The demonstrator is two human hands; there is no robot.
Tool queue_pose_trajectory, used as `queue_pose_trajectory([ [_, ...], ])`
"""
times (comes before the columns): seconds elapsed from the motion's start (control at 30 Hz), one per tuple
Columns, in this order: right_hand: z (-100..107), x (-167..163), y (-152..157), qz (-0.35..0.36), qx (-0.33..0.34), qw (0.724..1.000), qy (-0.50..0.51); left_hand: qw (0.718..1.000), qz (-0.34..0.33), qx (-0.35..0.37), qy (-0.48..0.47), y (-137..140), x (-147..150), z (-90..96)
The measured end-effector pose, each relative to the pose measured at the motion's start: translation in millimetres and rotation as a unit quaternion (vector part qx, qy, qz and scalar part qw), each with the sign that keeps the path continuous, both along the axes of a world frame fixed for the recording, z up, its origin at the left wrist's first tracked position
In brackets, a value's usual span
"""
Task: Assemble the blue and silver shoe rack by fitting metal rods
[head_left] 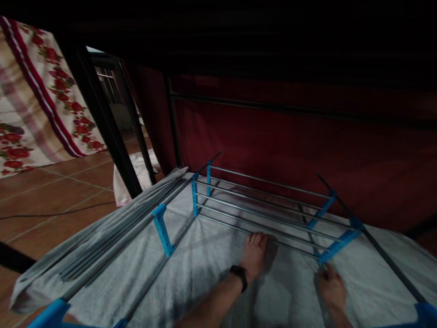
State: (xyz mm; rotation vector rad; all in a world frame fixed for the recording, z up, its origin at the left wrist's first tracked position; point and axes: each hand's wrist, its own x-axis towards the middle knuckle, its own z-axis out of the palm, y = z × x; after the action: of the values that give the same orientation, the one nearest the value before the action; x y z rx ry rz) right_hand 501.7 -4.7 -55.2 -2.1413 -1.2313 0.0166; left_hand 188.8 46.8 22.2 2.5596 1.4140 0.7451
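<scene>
A rack of grey metal tubes and blue plastic brackets lies partly assembled on a grey cloth. My left hand, with a black band at the wrist, has its fingers curled over the lowest cross tube. Farther right, my right hand is closed at the side pole, just below a blue bracket; its fingertips partly hide the grip. Several cross tubes span from this side to the blue bracket on the left. Another blue bracket joins the two left poles nearer me.
Several loose metal tubes lie along the cloth's left side. A dark red sheet hangs behind, and a black frame stands at left. Beyond are a tiled floor, a cable and a flowered cloth.
</scene>
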Motion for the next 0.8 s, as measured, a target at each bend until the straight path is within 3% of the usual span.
queue_pose_trajectory([
  [0.13, 9, -6, -7, -0.01, 0.011, 1.0, 0.014, 0.971, 0.209, 0.023, -0.114, -6, -91, 6.8],
  [0.23, 13, -23, -10, -0.067, 0.07, 0.995, -0.033, 0.912, 0.37, 0.044, -0.171, 10, -158, 13.0],
  [0.33, 15, -69, -1, 0.005, 0.129, 0.987, -0.095, 0.865, 0.48, -0.014, -0.148, 33, -197, 16.4],
  [0.43, 22, -143, 19, 0.17, 0.146, 0.97, -0.097, 0.854, 0.503, -0.088, -0.1, 50, -211, 15.4],
  [0.53, 33, -214, 41, 0.267, 0.09, 0.952, -0.124, 0.859, 0.494, -0.107, -0.076, 58, -217, 13.3],
  [0.67, 43, -263, 63, 0.291, 0.012, 0.941, -0.174, 0.874, 0.468, -0.117, -0.063, 60, -227, 12.6],
  [0.8, 47, -268, 78, 0.291, -0.033, 0.934, -0.205, 0.871, 0.477, -0.11, -0.052, 56, -226, 9.9],
])
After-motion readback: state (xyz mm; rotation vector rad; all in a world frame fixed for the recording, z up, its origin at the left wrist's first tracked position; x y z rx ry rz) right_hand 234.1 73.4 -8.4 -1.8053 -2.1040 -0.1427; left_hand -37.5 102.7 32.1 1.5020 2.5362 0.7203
